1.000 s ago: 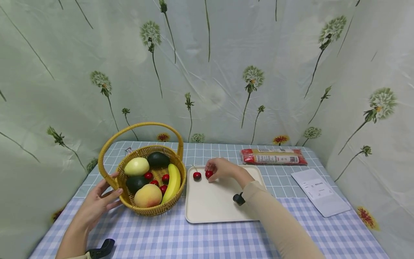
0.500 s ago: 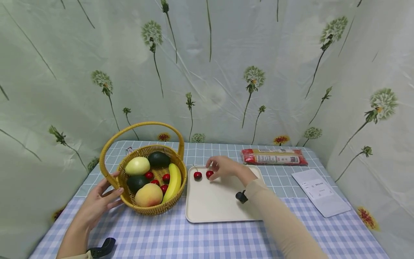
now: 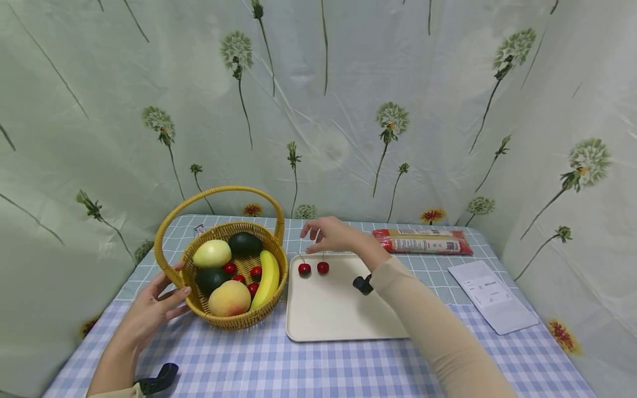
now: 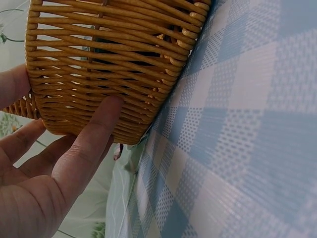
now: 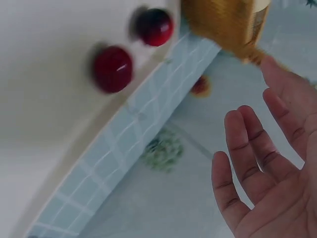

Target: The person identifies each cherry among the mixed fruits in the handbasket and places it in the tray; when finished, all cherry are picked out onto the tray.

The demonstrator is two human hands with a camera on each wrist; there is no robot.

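Note:
My left hand [image 3: 149,309] holds the side of a yellow wicker basket [image 3: 238,322], its thumb at the rim near the handle's foot. The left wrist view shows fingers [image 4: 81,153] against the woven wall. In the basket lie a banana [image 3: 266,281], a peach [image 3: 229,299], a pale yellow-green fruit [image 3: 212,254], two dark green fruits, one an oval at the back [image 3: 245,244], and several cherries [image 3: 256,272]. Two cherries, a left one [image 3: 304,270] and a right one [image 3: 323,268], sit on a cream tray [image 3: 343,318]. Above the tray's back edge, my right hand [image 3: 334,235] is raised with nothing in it.
A red-and-clear packet [image 3: 423,241] lies at the table's back right. Nearer, on the right, lies a flat white packet [image 3: 492,297] with a printed label. Behind the table hangs a dandelion-patterned curtain [image 3: 328,149]. A checked cloth [image 3: 249,365] covers the front of the table.
My right hand has let go of the right cherry, its fingers spreading, then moved up and back off the tray. The cherry stays on the tray. My left hand keeps its place on the basket.

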